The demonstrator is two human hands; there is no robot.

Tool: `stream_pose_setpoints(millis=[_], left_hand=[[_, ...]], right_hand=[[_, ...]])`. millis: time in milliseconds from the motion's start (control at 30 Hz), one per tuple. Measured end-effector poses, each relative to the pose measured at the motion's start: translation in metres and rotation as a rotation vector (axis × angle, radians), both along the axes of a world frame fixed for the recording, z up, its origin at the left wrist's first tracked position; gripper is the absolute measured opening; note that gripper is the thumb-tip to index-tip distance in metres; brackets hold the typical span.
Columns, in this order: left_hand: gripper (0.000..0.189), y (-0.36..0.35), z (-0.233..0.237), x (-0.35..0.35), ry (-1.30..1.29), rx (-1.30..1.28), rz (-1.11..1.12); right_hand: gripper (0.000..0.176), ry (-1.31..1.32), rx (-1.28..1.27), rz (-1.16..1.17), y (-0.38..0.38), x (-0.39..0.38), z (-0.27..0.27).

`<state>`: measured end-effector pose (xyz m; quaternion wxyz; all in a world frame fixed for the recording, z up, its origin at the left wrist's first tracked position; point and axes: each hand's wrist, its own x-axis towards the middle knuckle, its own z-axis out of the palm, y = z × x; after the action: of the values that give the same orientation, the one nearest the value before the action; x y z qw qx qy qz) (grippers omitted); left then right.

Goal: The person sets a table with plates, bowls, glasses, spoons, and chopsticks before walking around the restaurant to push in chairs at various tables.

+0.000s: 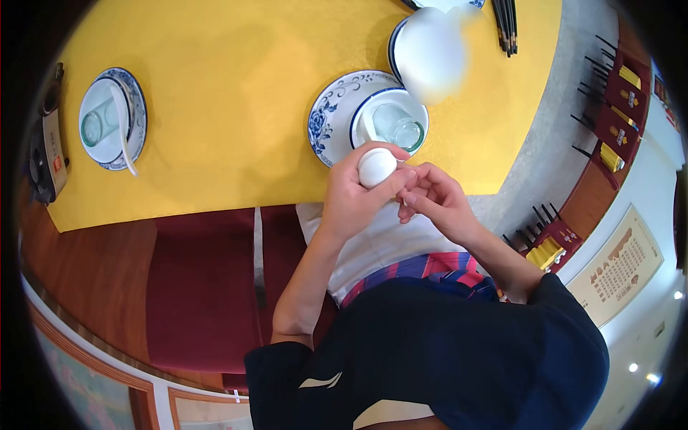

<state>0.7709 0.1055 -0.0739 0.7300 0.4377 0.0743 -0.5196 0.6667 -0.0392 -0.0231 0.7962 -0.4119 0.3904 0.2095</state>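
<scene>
A smooth white rounded object [378,168], shaped like an egg, sits in my left hand [356,197], whose fingers and thumb are wrapped round it. Its exact kind does not show. My right hand [438,199] is just beside it, thumb and fingers pinched together close to the left fingertips. Whatever may be in that pinch is too small to make out. Right beyond both hands, near the table edge, a blue-rimmed bowl [354,123] rests on a blue-flowered plate [326,93]. In the bowl lie a clear glass [393,122] and what looks like a white spoon [369,127].
The yellow-covered table [229,93] ends just in front of me. At left stands another plate [139,97] with bowl, glass [100,123] and spoon [127,154]. Dark chopsticks [506,27] lie at upper right, near a blurred white patch [428,54]. Dark red chairs [201,287] are at left.
</scene>
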Motion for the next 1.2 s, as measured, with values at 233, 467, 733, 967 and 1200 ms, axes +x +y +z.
stream_pose_setpoints(millis=[233, 467, 733, 967, 1200], left_hand=[[0.022, 0.042, -0.007, 0.005, -0.023, -0.046, 0.196], [0.03, 0.061, -0.023, 0.023, 0.075, 0.014, 0.322], [0.047, 0.044, -0.01, 0.039, 0.128, -0.135, 0.447], [0.043, 0.041, -0.004, 0.055, 0.011, -0.089, 0.438], [0.039, -0.017, 0.027, 0.058, 0.019, -0.314, 0.471]], right_hand=[[0.018, -0.118, -0.152, 0.089, -0.02, -0.016, 0.038], [0.018, -0.353, -0.829, 0.26, -0.054, -0.027, 0.025], [0.023, -0.495, -1.243, 0.649, -0.048, -0.017, -0.002], [0.027, -0.525, -1.342, 0.748, -0.043, 0.002, -0.001], [0.039, -0.292, -0.731, 0.477, -0.037, 0.046, 0.039]])
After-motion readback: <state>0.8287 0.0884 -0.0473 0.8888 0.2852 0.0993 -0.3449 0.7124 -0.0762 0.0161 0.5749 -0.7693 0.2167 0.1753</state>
